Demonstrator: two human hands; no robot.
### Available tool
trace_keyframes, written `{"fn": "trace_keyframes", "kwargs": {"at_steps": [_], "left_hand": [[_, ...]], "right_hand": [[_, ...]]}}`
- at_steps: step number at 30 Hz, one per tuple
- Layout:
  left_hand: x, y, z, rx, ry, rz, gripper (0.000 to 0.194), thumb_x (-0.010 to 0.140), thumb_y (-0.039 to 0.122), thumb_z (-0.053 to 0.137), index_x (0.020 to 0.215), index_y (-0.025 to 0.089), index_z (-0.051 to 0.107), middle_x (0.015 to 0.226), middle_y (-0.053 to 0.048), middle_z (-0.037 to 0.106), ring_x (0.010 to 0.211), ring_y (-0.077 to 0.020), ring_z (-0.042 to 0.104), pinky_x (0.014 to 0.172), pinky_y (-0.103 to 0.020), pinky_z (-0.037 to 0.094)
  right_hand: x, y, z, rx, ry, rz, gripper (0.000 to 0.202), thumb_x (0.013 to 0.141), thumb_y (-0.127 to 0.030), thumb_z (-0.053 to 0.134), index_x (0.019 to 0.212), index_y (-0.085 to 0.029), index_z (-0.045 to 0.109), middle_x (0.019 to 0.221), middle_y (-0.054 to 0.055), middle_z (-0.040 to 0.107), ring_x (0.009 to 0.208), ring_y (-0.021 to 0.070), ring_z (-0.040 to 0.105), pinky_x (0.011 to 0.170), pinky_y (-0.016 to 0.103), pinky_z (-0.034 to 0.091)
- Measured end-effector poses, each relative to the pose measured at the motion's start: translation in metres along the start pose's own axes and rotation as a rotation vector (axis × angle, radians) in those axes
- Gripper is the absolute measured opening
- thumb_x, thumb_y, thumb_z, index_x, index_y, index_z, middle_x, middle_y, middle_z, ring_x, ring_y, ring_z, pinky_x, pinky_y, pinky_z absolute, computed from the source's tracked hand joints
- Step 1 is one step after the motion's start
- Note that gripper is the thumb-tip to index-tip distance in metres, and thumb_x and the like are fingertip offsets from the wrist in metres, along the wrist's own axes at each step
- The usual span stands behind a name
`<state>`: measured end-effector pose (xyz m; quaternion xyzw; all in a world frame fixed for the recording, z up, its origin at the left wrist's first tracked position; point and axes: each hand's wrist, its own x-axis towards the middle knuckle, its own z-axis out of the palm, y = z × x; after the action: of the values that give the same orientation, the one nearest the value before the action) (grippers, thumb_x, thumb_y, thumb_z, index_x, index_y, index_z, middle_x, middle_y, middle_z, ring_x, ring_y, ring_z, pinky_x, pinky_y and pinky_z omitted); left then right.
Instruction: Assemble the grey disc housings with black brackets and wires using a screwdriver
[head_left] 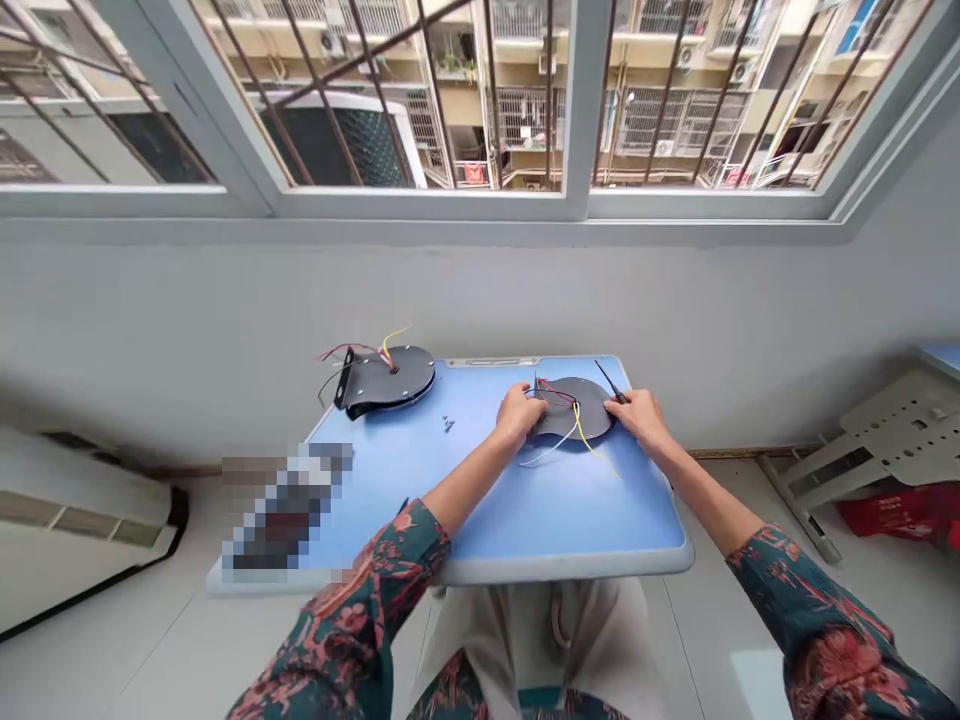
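In front of me on the blue table (570,520) lies a flat, dark grey rounded housing (592,398). Red, black, white and yellow wires come out near its middle. My left hand (519,414) is closed on the housing's left edge. Held in my right hand (639,412) is a thin dark screwdriver (609,378), its shaft pointing up and left; the fingertips also touch the housing's right edge. A second dark housing (401,375), with a bracket and similar wires, rests at the table's far left corner. Several small dark screws (448,424) lie between the two housings.
A pixelated object (281,515) lies on the table's left side. Behind the table stand a pale wall (480,290) and a barred window (585,100). To the right are a grey metal frame (885,430) and a red bag (896,512) on the floor.
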<state>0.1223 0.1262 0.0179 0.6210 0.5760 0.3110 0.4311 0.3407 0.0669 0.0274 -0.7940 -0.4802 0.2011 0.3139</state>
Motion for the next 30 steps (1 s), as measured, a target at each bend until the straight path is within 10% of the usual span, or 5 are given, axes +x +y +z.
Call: {"fn": "trace_keyframes", "kwargs": {"at_steps": [11, 30], "left_hand": [[-0.130, -0.046, -0.072, 0.022, 0.076, -0.022, 0.057, 0.083, 0.019, 0.065, 0.139, 0.018, 0.055, 0.121, -0.009, 0.072, 0.105, -0.0227, 0.068, 0.090, -0.031, 0.052], [-0.134, -0.069, -0.124, 0.071, 0.071, 0.041, 0.059, 0.093, 0.043, 0.060, 0.145, 0.020, 0.049, 0.117, -0.009, 0.074, 0.086, -0.0186, 0.072, 0.088, -0.034, 0.056]], "right_hand": [[-0.127, -0.019, 0.029, -0.032, -0.103, -0.196, 0.030, 0.078, -0.049, 0.055, 0.068, -0.022, 0.064, 0.061, 0.001, 0.061, 0.063, 0.0177, 0.051, 0.062, 0.029, 0.035], [-0.037, -0.019, 0.015, -0.290, -0.011, -0.364, 0.028, 0.090, -0.026, 0.052, 0.109, -0.020, 0.072, 0.089, 0.005, 0.072, 0.082, 0.0197, 0.063, 0.072, 0.029, 0.043]]}}
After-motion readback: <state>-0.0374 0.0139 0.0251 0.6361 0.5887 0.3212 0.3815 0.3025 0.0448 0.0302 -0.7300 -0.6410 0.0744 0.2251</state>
